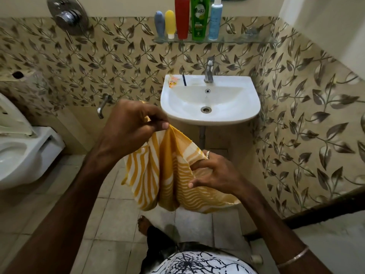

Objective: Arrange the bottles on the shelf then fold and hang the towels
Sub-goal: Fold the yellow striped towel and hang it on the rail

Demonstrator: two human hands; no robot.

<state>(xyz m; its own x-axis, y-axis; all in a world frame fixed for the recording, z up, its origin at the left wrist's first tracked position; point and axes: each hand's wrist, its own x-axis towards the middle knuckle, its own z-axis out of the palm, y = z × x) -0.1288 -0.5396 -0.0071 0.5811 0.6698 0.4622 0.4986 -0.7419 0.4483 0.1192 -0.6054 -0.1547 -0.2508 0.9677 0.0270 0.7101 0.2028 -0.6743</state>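
Five bottles (189, 18) upright on glass shelf (246, 40), leaf-tiled wall (118, 62) behind.

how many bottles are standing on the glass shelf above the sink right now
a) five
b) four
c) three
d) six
a) five: on the glass shelf stand a grey-blue tube, a yellow tube, a red bottle, a green bottle and a light blue bottle, side by side in a row.
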